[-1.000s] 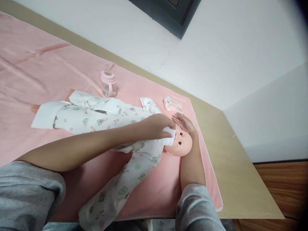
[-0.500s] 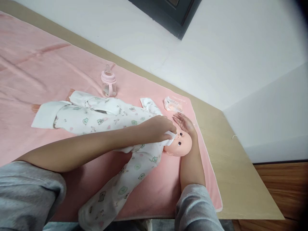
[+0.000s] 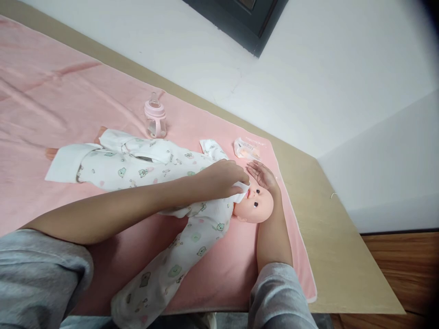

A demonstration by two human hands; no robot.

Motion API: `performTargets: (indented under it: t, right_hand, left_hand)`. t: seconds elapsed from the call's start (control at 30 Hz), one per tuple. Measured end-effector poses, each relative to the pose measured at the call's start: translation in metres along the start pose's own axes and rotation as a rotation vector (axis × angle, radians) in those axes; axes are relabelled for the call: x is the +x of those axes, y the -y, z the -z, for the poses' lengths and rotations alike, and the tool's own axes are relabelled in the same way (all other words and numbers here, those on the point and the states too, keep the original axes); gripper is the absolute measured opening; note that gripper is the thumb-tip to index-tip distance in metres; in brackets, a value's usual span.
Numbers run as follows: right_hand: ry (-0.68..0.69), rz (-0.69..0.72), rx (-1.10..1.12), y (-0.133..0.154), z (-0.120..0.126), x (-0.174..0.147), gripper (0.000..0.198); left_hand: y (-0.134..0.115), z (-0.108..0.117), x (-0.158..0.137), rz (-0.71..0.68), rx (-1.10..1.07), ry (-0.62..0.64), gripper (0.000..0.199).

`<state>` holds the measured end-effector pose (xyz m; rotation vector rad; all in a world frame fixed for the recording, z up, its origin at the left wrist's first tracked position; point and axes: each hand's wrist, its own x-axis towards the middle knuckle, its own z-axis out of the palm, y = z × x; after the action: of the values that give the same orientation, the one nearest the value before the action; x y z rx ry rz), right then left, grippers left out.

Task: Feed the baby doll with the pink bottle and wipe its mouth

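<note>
Centre-right, left hand [image 3: 227, 179] pinches white cloth [image 3: 242, 191] by doll's head [image 3: 259, 208], likely mid-wipe; right hand [image 3: 262, 176] uncurled, empty; next needs head steady.

This is a room indoors, with a plain white wall [image 3: 343, 100] and brown wood [image 3: 394, 258] low at the right. A soft pink blanket [image 3: 130, 107] covers much of the table [image 3: 336, 237], with a baby doll [image 3: 259, 212] and baby bottle [image 3: 156, 122] on top. I can't tell if it's a home or a school.
</note>
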<state>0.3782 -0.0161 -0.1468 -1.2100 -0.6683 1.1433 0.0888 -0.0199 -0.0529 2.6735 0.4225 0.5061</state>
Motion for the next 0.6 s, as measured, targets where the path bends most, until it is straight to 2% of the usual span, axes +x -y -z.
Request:
performTargets:
  t: [0.17, 0.37, 0.6]
  right_hand:
    - [-0.003, 0.014, 0.003, -0.0009, 0.0007, 0.0004, 0.013]
    - [0.024, 0.031, -0.026, -0.0028, 0.0035, 0.0013, 0.015]
    - [0.041, 0.044, -0.026, -0.0043, 0.0055, 0.0023, 0.019]
  left_hand:
    - [0.0007, 0.0027, 0.0004, -0.003, 0.027, -0.035, 0.019]
    - [-0.0007, 0.0015, 0.001, -0.009, 0.097, -0.015, 0.021]
    - [-0.0012, 0.0027, 0.0013, -0.009, 0.122, -0.07, 0.027]
